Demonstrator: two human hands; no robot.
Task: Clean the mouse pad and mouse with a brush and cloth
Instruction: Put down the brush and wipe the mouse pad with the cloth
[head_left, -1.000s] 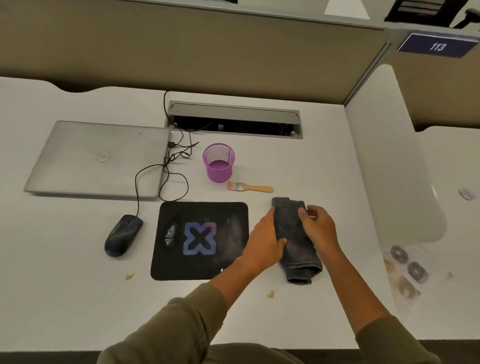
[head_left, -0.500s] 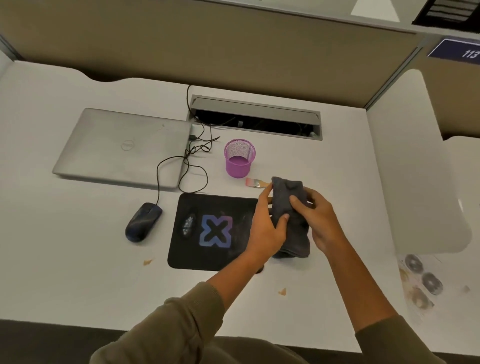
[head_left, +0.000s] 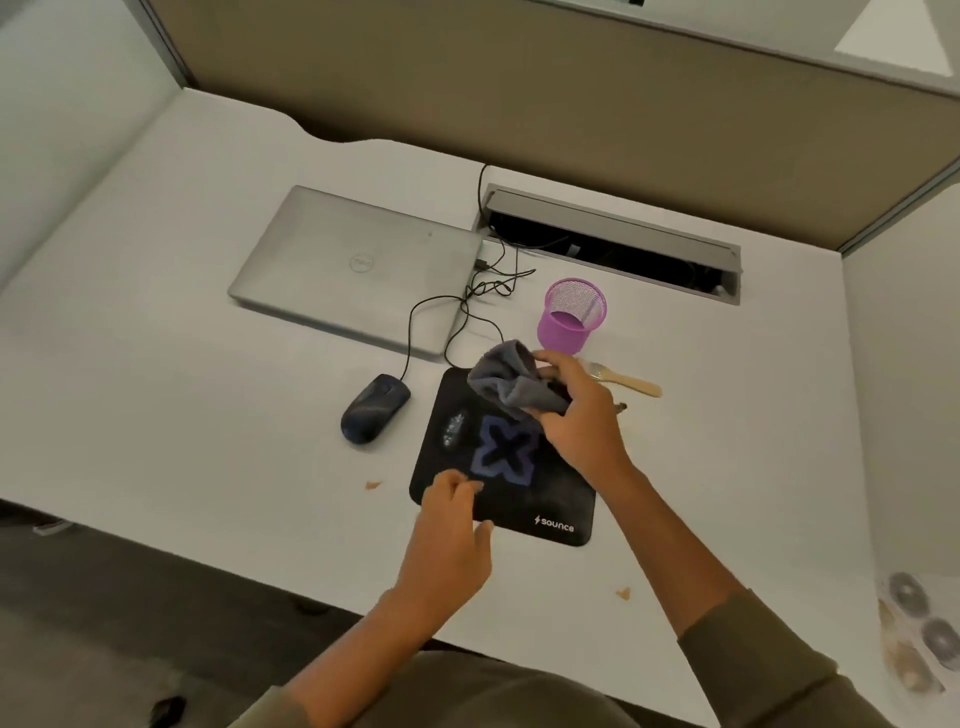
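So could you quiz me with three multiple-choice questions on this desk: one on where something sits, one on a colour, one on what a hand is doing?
1. Where is the mouse?
A. On the mouse pad
B. On the desk, left of the mouse pad
C. On the laptop

2. What colour is the mesh cup?
A. Purple
B. Green
C. Black

3. What is the right hand doing?
A. Holding the brush
B. Resting flat on the desk
C. Gripping the grey cloth

Answers:
1 B: the mouse lies off the mouse pad, on the white desk to its left.
2 A: the cup is plainly purple.
3 C: its fingers curl round the bunched cloth over the pad, while the brush lies untouched.
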